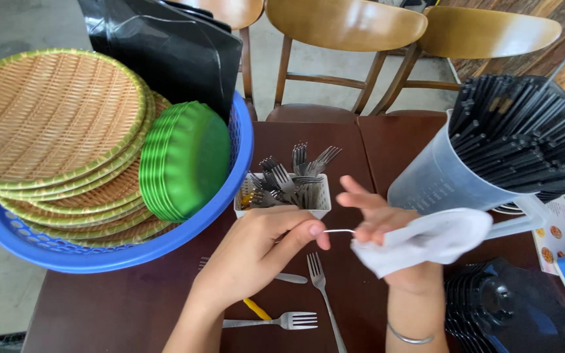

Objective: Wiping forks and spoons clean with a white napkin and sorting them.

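My left hand [256, 252] pinches the thin metal handle of a utensil [339, 231] between thumb and forefinger. The utensil's other end is hidden inside a white cloth [426, 238] that my right hand [380, 225] wraps around it, fingers partly spread. Just beyond my hands stands a white perforated holder [282, 199] packed with several upright forks. Loose forks lie on the dark brown table below my hands: one [322, 294] pointing toward me, one [282, 320] lying sideways, and another [289, 278] partly under my left hand.
A blue basket [99, 258] at left holds woven trays [47, 117] and stacked green plates [184, 160]. A clear jug [446, 180] full of black straws stands at right. Black lids [511, 314] are stacked at bottom right. Wooden chairs [348, 26] stand behind the table. A yellow-handled utensil [256, 307] lies near my left wrist.
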